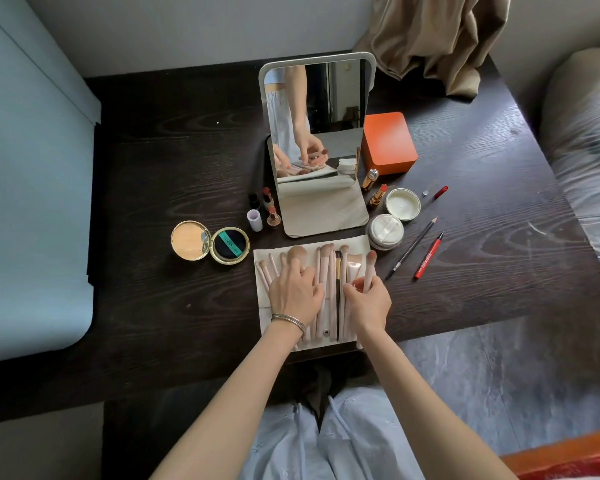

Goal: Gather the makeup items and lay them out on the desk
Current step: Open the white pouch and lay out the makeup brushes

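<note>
Most makeup already lies out on the desk (pixel 153 188). The left hand (pixel 293 292) presses flat on the brushes (pixel 326 271); the right hand (pixel 368 299) pinches one brush (pixel 370 268).

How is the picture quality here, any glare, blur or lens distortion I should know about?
Head view: wide-angle bending curves the desk edges and stretches the forearms; soft daylight, weak shadows, with pale sheen on the dark wood at right. The mirror reflects the hands and brushes without harsh glare. The left hand, right hand and brush roll are sharp; the bedding at right looks smeared.
</note>
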